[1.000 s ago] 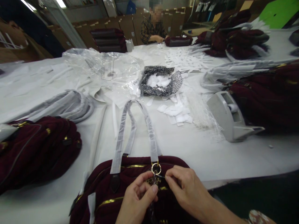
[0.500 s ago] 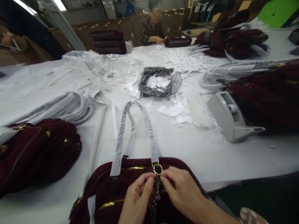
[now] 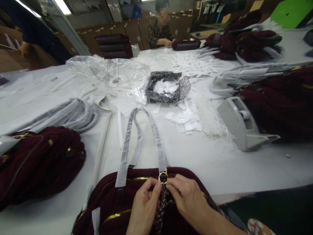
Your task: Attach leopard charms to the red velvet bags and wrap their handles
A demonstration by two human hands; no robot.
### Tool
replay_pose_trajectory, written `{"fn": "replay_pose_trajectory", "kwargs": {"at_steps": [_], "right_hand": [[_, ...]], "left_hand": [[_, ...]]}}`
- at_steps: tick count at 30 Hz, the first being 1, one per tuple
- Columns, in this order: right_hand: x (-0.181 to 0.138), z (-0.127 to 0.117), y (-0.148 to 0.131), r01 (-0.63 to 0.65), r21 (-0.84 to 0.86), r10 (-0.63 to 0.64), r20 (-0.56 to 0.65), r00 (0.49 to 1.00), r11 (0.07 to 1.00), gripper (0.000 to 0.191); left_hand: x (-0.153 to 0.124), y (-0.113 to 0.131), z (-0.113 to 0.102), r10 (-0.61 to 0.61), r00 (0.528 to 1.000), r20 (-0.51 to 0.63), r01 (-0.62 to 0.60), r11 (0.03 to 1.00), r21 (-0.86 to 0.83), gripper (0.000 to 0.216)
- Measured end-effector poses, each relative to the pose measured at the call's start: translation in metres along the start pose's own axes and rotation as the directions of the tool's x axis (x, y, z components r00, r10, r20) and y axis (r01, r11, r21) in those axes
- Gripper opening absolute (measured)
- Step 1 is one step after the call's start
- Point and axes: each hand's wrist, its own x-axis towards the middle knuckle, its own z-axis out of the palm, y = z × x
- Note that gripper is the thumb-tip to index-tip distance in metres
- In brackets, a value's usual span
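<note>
A dark red quilted handbag [image 3: 114,204] with gold zips lies at the table's near edge. Its two handles [image 3: 156,137], wrapped in pale tissue, stretch away from me. A gold ring [image 3: 163,177] sits at the base of the right handle, and a dark braided strap [image 3: 161,209] hangs down from it. My left hand [image 3: 144,209] pinches the braided strap just below the ring. My right hand [image 3: 188,199] is closed with its fingertips at the ring from the right side.
More dark red bags lie at the left [image 3: 36,163] and right [image 3: 281,104]. A grey tape dispenser [image 3: 241,124] stands right of centre. White paper pieces [image 3: 183,117], a tweed pouch [image 3: 168,86] and clear plastic bags [image 3: 110,73] lie beyond. A person [image 3: 160,31] works at the far end.
The braided strap has come up between my hands and now hangs from the gold ring. Both hands have closed in together just under the ring.
</note>
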Motion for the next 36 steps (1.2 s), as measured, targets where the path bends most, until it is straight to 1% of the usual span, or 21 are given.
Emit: {"fn": "replay_pose_trajectory", "kwargs": {"at_steps": [1,2,3,4,5,6,7,9,11,13,15,16,19,22,24,25,26,28,31,33,36], "right_hand": [[0.000,-0.001,-0.001,-0.005,0.034,0.006,-0.022,1.000,0.999,0.020],[-0.001,-0.002,-0.002,-0.010,0.073,0.014,-0.047,0.999,0.997,0.018],[-0.002,-0.004,-0.003,-0.009,0.112,0.016,-0.067,0.998,0.994,0.016],[-0.003,-0.006,-0.005,0.002,0.146,0.009,-0.074,0.997,0.989,0.017],[-0.004,-0.008,-0.007,0.024,0.172,-0.013,-0.068,0.998,0.985,0.019],[-0.005,-0.010,-0.008,0.057,0.192,-0.049,-0.050,0.998,0.980,0.020],[-0.006,-0.011,-0.010,0.094,0.209,-0.089,-0.032,0.996,0.973,0.018],[-0.007,-0.012,-0.011,0.148,0.242,-0.146,-0.026,0.989,0.959,0.014],[-0.008,-0.011,-0.010,0.178,0.284,-0.163,-0.075,0.984,0.942,0.015],[-0.009,-0.011,-0.007,0.190,0.349,-0.153,-0.131,0.979,0.917,0.016],[-0.009,-0.010,-0.004,0.156,0.427,-0.103,-0.145,0.984,0.891,0.016],[-0.009,-0.010,-0.003,0.119,0.459,-0.061,-0.139,0.988,0.880,0.017],[-0.007,-0.009,-0.001,-0.025,0.551,0.091,-0.093,0.992,0.834,0.015],[-0.006,-0.011,0.000,-0.190,0.665,0.259,-0.006,0.966,0.723,0.023],[-0.006,-0.015,0.000,-0.266,0.687,0.317,0.054,0.947,0.676,0.022],[-0.006,-0.018,-0.001,-0.276,0.671,0.313,0.069,0.947,0.688,0.019],[-0.007,-0.021,-0.003,-0.266,0.638,0.291,0.069,0.954,0.723,0.016],[-0.008,-0.025,-0.008,-0.195,0.531,0.202,0.046,0.978,0.825,0.015],[-0.010,-0.026,-0.015,-0.069,0.330,0.074,-0.002,0.997,0.941,0.014],[-0.012,-0.023,-0.017,-0.038,0.216,0.046,-0.035,0.998,0.976,0.014],[-0.013,-0.016,-0.018,-0.007,0.093,0.015,-0.078,0.997,0.996,0.014]], "left_hand": [[-0.003,0.002,0.001,0.073,0.997,-0.038,-0.071,0.996,0.059,0.032],[-0.006,0.004,0.002,0.165,0.982,-0.089,-0.152,0.979,0.139,0.028],[-0.010,0.006,0.003,0.268,0.953,-0.143,-0.232,0.946,0.228,0.023],[-0.015,0.007,0.004,0.362,0.913,-0.190,-0.295,0.905,0.306,0.020],[-0.020,0.009,0.005,0.430,0.875,-0.221,-0.340,0.872,0.353,0.018],[-0.024,0.010,0.006,0.467,0.853,-0.233,-0.367,0.854,0.368,0.018],[-0.028,0.010,0.006,0.478,0.848,-0.230,-0.381,0.851,0.361,0.019],[-0.033,0.011,0.006,0.457,0.866,-0.202,-0.387,0.869,0.310,0.021],[-0.033,0.011,0.004,0.443,0.877,-0.186,-0.393,0.884,0.253,0.025],[-0.028,0.010,0.003,0.450,0.862,-0.233,-0.398,0.886,0.239,0.025],[-0.020,0.010,0.002,0.457,0.847,-0.272,-0.384,0.880,0.280,0.019],[-0.015,0.010,0.003,0.462,0.846,-0.267,-0.378,0.872,0.312,0.019],[-0.006,0.013,0.008,0.470,0.865,-0.174,-0.380,0.842,0.383,0.024],[-0.007,0.019,0.011,0.424,0.890,-0.167,-0.340,0.862,0.376,0.019],[-0.012,0.022,0.008,0.333,0.926,-0.180,-0.269,0.914,0.304,0.022],[-0.014,0.022,0.005,0.273,0.947,-0.170,-0.227,0.942,0.248,0.023],[-0.016,0.023,0.002,0.210,0.966,-0.149,-0.182,0.966,0.184,0.024],[-0.018,0.021,-0.004,0.099,0.991,-0.085,-0.096,0.995,0.040,0.027],[-0.016,0.016,-0.009,0.007,1.000,-0.005,-0.008,0.987,-0.163,0.032],[-0.013,0.013,-0.009,-0.046,0.999,0.025,0.051,0.965,-0.256,0.035],[-0.012,0.012,-0.007,-0.083,0.995,0.061,0.098,0.944,-0.316,0.038]]}}
